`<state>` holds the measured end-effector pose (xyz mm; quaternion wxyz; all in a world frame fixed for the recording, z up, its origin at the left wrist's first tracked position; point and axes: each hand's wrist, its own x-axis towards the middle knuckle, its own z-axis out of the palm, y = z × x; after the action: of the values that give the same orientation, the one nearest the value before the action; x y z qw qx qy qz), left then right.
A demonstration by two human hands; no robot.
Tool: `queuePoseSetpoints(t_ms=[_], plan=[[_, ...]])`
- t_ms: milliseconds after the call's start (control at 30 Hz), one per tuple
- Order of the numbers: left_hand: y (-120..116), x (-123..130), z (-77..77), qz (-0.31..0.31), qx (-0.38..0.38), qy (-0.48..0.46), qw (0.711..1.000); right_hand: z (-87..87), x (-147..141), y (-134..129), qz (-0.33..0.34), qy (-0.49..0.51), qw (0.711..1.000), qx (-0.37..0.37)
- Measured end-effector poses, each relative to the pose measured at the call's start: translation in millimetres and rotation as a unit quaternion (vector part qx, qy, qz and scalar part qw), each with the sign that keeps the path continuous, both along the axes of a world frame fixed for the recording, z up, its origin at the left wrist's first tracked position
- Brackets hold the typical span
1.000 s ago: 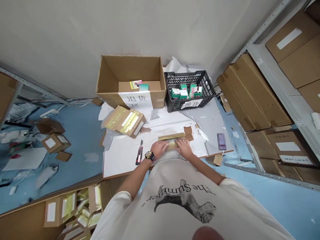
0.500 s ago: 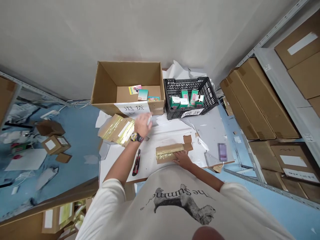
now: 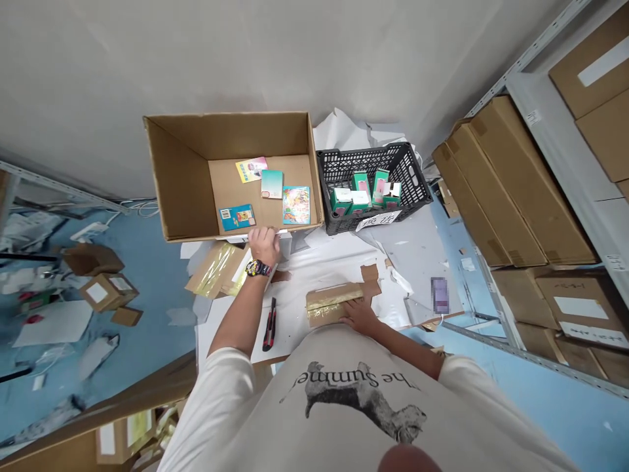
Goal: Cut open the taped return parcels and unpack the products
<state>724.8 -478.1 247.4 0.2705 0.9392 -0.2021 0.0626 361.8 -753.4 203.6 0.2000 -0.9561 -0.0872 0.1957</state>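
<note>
My left hand, with a watch on its wrist, has its fingers closed over the front rim of a large cardboard box, which tips towards me. Inside lie a teal box, a colourful picture pack, a blue pack and a yellow-pink card. My right hand rests with fingers stretched out on a flattened carton sealed with yellowish tape. Beside my left forearm lies a red-and-black box cutter. A taped flat cardboard piece is partly hidden behind my left hand.
A black plastic crate with several green-and-white boxes stands right of the cardboard box. A phone lies near the table's right edge. Shelves with large cartons rise at right; small boxes sit on the floor at left.
My left hand has moved forward and left onto the box's front rim. The box has tipped towards me, so more of its contents show. My right hand stays on the carton.
</note>
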Motion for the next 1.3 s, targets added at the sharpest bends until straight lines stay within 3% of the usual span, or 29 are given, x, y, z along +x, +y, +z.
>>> queuePoseSetpoints(t_ms=[100,200,300,433,533,600,700,767,867,967,1100,1200,1300], plan=[[-12,-2,10.3,0.014,-0.034,-0.014,0.999,7.9,1,2,-0.004,0.016,1.0,-0.01],[-26,-33,22.3,0.011,-0.056,-0.025,0.998,17.5,6,8,-0.003,0.017,1.0,-0.021],[-30,-108,20.1,-0.053,-0.105,0.008,0.993,27.2,16,13,0.009,0.001,0.999,-0.036],[-25,-224,-1.0,-0.284,-0.099,0.12,0.946,34.0,24,15,0.019,-0.023,0.999,-0.043],[-27,-266,-14.2,-0.339,-0.076,0.177,0.921,32.1,21,13,0.031,-0.029,0.998,-0.042],[-32,-266,-19.6,-0.315,-0.101,0.174,0.927,28.8,17,14,0.031,-0.033,0.998,-0.053],[-39,-245,-27.4,-0.276,-0.129,0.163,0.938,24.5,7,20,0.023,-0.04,0.997,-0.068],[-40,-228,-35.1,-0.305,-0.084,0.191,0.929,23.9,-4,26,0.025,-0.04,0.997,-0.062],[-37,-214,-48.7,-0.382,0.032,0.24,0.892,27.1,-20,33,0.005,-0.044,0.998,-0.036],[-33,-210,-55.3,-0.41,0.088,0.236,0.876,34.9,-17,35,-0.034,-0.005,0.999,-0.013],[-35,-213,-45.4,-0.394,0.063,0.163,0.902,49.2,20,32,-0.008,0.096,0.994,-0.054],[-31,-214,-31.5,-0.367,0.045,0.108,0.923,58.5,40,30,0.015,0.054,0.989,-0.137],[-16,-218,-21.5,-0.336,0.045,0.085,0.937,63.4,40,23,0.034,-0.017,0.985,-0.167]])
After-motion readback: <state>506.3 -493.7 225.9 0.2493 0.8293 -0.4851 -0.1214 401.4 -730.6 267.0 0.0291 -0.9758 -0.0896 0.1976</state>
